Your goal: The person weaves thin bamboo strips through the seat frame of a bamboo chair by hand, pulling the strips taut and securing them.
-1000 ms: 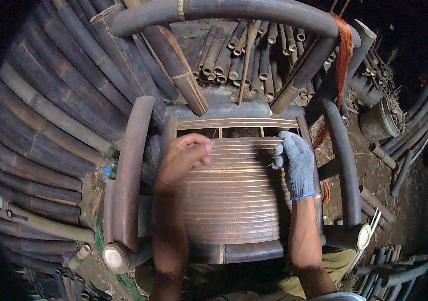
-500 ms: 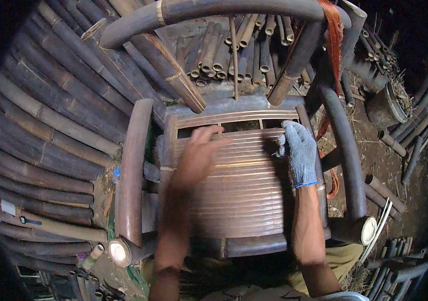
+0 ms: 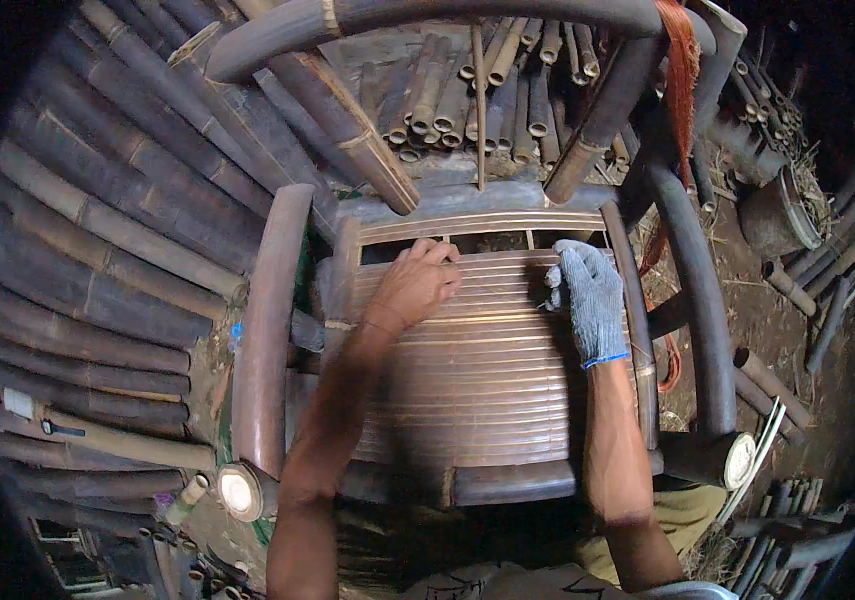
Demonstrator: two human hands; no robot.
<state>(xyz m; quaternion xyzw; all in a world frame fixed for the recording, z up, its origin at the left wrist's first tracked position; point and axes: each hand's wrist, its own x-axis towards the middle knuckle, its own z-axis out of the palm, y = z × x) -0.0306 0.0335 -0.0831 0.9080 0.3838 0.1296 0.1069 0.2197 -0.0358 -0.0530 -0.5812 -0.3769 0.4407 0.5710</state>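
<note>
Seat (image 3: 487, 400): brown slats running L–R in the bamboo chair, in front of the person, betw. 2 armrests (image 3: 272, 330); worker's place at its near side prob. lets both arms reach straight over it.
Gap (image 3: 497, 241): at seat's far end, betw. main slats & a few far strips (image 3: 487, 222); at least 2 short struts show across it.
L hand (image 3: 414, 283): bare, on far L part of seat, by gap; fingers bent, half curled, knuckles up; can't tell if they grip anything.
R hand (image 3: 587, 295): grey glove, blue cuff edge, at seat's far R corner; fingers curled in toward thumb; can't tell what, if anything, is pinched.
Why there: both hands sit near the slats' far edge, prob. to work that edge from 2 sides; glove likely guards skin.
L arm: comes over seat's near L side, slants fwd & inward, wrist bent a bit.
R arm: straighter, fwd along seat's R side.
Cord (image 3: 680, 90): orange, hangs beyond seat's far R corner, maybe draped there for easy reach.
Stack (image 3: 447, 100): cut bamboo, beyond seat.
Bucket (image 3: 777, 215): well R of seat, tilted.
</note>
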